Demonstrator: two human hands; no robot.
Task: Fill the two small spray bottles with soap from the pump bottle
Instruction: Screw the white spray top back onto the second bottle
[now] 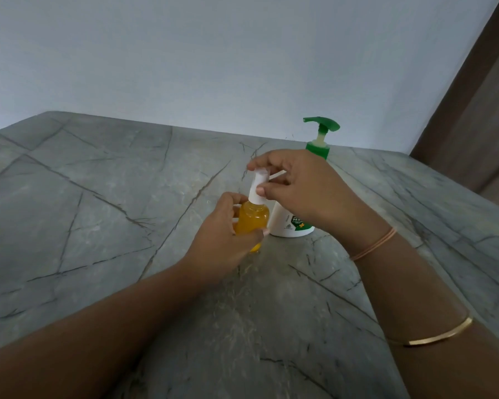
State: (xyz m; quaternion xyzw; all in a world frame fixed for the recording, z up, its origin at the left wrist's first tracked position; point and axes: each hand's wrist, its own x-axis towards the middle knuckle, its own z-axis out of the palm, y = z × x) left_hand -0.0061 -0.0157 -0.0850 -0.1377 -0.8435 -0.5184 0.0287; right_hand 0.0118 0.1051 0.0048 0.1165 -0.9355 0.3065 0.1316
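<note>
Nearest, both forearms cross the grey veined counter (98,197), with a gold bangle (444,332) and a thin band (372,244) on the right one. The left hand (222,243) grips the body of 1 spray bottle (254,217), which is full of orange liquid. The right hand (308,194) pinches its white top (258,185). Just behind at 1 o'clock stands the pump bottle (283,223), partly hidden by the right hand. Bare counter spreads toward 9 o'clock, and its far edge meets the wall (213,53).

Pump bottle (293,223) blocks right; bare table (98,197) lies left.
</note>
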